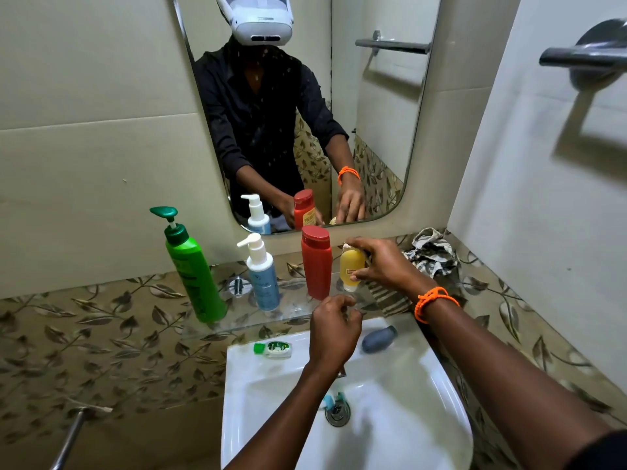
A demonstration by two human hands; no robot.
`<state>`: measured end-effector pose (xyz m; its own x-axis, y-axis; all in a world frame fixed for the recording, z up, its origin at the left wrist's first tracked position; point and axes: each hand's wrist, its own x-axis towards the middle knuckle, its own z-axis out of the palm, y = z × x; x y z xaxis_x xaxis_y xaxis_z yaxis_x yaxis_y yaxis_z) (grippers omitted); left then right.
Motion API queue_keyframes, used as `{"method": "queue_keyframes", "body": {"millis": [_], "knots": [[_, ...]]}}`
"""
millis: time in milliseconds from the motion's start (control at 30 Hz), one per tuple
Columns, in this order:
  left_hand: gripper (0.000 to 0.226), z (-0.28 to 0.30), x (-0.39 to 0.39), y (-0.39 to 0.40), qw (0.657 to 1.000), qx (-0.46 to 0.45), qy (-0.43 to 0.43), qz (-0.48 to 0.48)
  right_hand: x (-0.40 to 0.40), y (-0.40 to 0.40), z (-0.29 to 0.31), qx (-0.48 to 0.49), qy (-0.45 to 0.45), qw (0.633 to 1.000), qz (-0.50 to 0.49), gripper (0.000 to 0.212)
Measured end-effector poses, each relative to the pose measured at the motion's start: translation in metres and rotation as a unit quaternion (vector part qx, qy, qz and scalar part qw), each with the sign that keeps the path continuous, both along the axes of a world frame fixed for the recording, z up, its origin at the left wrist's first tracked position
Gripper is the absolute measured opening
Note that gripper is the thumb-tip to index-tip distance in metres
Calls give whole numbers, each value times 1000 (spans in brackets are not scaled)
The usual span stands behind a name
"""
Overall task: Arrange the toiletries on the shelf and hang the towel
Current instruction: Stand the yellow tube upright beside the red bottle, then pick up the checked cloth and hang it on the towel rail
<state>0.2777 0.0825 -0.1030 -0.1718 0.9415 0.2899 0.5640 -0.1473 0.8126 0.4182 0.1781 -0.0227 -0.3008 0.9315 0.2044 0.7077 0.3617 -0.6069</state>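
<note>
A small yellow bottle (352, 269) is pinched by the right hand (385, 262), thumb low on its front and fingers curled over its top, and is held upright at the right end of the clear glass shelf (237, 322), just beside the red bottle (317, 262). To the left along the shelf stand a white-and-blue pump bottle (263, 276) and a tall green pump bottle (193, 271) — gaps are left between all of them, and the front edge of the glass is kept bare. The left hand (334, 330) is held in a loose fist below the shelf edge; whether anything is gripped in it cannot be told. On the white sink (424, 385) rim lie a small green-capped bottle (273, 348) and a grey bottle (378, 339). A striped towel (431, 252) is bunched at the shelf's right end, in the corner — the towel bar (576, 57) on the right wall hangs bare.
</note>
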Motion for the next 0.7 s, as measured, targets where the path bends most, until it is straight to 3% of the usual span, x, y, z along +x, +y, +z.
{"method": "queue_keyframes", "body": {"millis": [133,300,400,500,633,700], "knots": [[16,0,-2,-1,1000,-2,3,3,7,-1,-2,-13,-3,1000,-5,78],[16,1,-3,-2,1000,13,-1,-2,23,-4,-2,8,55,995,-87,47],[17,7,2,-4,1000,31,-5,-5,44,-10,11,110,146,961,-207,23],[22,27,20,-5,997,58,-22,-40,74,-29,42,205,225,911,-280,18],[71,82,70,-2,988,45,-13,-146,94,-73,105,313,255,878,-258,15],[55,112,97,-3,980,50,-34,-190,93,-101,138,376,222,866,-242,13]]}}
